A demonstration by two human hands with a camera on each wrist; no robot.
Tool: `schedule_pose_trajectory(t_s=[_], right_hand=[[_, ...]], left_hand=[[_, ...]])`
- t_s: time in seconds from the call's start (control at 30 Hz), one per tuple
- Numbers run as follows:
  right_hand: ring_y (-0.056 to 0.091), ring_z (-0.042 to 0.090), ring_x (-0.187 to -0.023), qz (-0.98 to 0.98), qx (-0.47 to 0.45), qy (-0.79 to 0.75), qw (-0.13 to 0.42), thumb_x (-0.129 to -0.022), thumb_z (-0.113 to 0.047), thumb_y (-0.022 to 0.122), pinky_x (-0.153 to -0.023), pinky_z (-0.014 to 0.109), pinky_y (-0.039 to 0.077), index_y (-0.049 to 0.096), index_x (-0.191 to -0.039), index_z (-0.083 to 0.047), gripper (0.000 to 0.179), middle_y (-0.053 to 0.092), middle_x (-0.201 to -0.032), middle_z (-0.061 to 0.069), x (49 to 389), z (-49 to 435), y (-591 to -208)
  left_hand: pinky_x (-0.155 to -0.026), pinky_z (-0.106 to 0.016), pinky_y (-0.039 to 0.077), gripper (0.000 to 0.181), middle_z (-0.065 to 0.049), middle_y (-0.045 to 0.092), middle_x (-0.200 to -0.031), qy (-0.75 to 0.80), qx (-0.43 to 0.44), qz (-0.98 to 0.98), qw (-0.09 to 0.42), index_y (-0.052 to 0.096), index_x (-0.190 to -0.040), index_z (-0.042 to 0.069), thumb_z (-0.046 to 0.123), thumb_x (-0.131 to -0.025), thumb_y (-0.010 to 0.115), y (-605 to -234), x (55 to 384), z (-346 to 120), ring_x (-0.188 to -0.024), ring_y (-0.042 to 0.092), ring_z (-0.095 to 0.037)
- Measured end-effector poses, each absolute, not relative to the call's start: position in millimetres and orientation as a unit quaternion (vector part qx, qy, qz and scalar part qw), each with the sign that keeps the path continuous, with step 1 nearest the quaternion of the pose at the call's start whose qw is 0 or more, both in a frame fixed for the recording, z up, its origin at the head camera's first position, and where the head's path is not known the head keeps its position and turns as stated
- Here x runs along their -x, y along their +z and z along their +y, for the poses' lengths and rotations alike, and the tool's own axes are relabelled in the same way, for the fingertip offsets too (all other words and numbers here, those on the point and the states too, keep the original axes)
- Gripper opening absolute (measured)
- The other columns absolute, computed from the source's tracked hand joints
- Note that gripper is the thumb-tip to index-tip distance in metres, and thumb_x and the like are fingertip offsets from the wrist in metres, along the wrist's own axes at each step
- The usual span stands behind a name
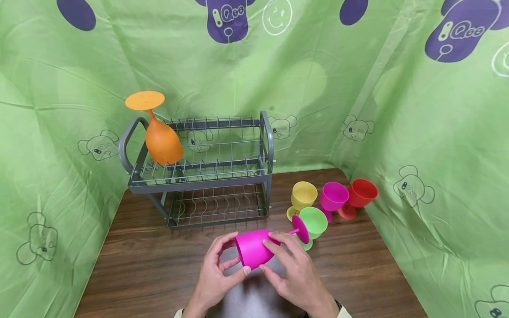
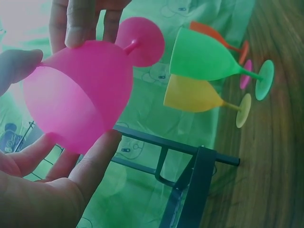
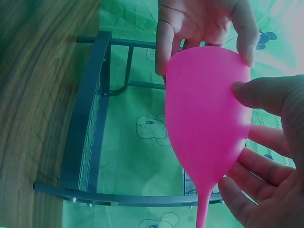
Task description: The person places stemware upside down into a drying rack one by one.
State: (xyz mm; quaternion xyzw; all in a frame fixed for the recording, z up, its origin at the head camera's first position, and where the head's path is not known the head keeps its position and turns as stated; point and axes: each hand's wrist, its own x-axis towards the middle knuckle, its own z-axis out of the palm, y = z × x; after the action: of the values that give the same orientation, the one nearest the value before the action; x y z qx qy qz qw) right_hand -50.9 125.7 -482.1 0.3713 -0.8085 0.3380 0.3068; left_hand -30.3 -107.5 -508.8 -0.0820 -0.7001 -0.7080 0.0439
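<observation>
Goblet: smooth solid magenta, deep tapering bowl, slim stem, flat round foot | tipped sideways above the desk, before the dish rack | left-hand grip pinching its rim, right-hand grip holding its bowl

Head view: bright, fairly even and clear, with pale glare on the table and a dark shadow below the magenta goblet; wrist views: softer, hazy, teal-tinted, whitish glare upper left (left wrist) and upper right (right wrist), tabletop dim.
</observation>
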Motion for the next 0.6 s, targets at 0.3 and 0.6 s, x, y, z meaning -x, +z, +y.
schedule_pose_trajectory(t_s=[0.3, 0.6], right_hand=[[0.065, 0.030, -0.116, -0.789, -0.339, 0.397, 0.322, -0.085, -0.025, 0.089, -0.103, 0.018, 0.054, 0.071, -0.128, -0.001, 0.053, 0.066, -0.129, 0.021, 48, 128, -486], [0.065, 0.024, -0.120, -0.773, -0.281, 0.496, 0.278, -0.079, -0.010, 0.091, -0.103, 0.020, 0.057, 0.065, -0.133, 0.002, 0.061, 0.064, -0.131, 0.020, 45, 126, -495]], left_hand=[[-0.095, -0.042, 0.064, 0.077, -0.021, 0.047, -0.147, -0.748, 0.096, -0.654, 0.058, 0.048, -0.149, 0.003, -0.011, -0.082, 0.082, -508, 33, -109, -0.131, 0.057, -0.026], [-0.095, -0.044, 0.064, 0.079, -0.019, 0.046, -0.148, -0.784, 0.085, -0.613, 0.057, 0.042, -0.150, -0.002, -0.016, -0.082, 0.078, -507, 32, -105, -0.132, 0.057, -0.025]])
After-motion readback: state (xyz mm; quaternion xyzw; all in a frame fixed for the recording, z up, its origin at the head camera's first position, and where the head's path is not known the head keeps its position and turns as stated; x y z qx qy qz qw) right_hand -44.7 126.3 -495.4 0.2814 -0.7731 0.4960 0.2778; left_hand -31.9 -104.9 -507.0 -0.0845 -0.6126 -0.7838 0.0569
